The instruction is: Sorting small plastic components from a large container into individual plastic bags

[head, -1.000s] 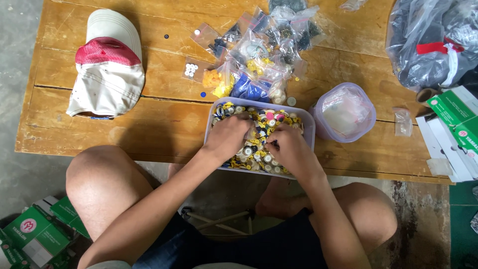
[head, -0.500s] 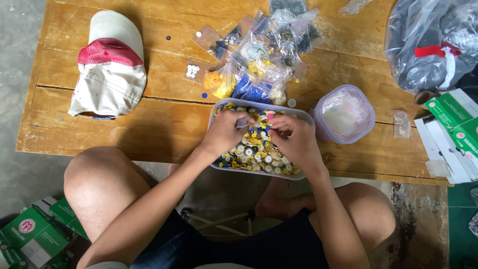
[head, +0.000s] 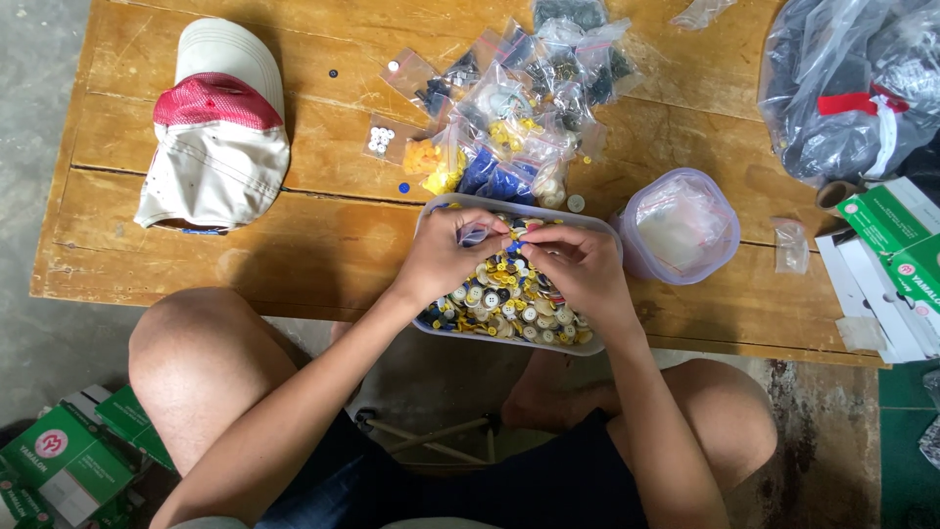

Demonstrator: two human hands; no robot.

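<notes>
Both hands up over the button tray. Left hand (head: 446, 257) pinches a small clear plastic bag (head: 477, 233) at its mouth, fingers closed on it, bag held just above the tray so anything dropped falls back in. Right hand (head: 578, 266) has fingertips pinched together right at the bag opening, closed on something small; it looks like a button, but it is too small to tell for sure. Hands touch at the fingertips.

Shallow clear tray (head: 599, 233) sits at the near edge of the wooden table (head: 294, 245), right in front of the person's knees for easy reach, full of mixed buttons (head: 509, 304), yellow, white and dark. Just beyond it, a heap of small filled bags (head: 519, 118), contents grouped by colour. Round lidded tub (head: 681, 227) with more clear bags just right of the tray. Cap (head: 217, 132), white and red, well left, out of the way. Big clear sack (head: 842, 83) far right corner, green-and-white boxes (head: 896, 250) at the right edge, more on the floor lower left (head: 69, 460).
</notes>
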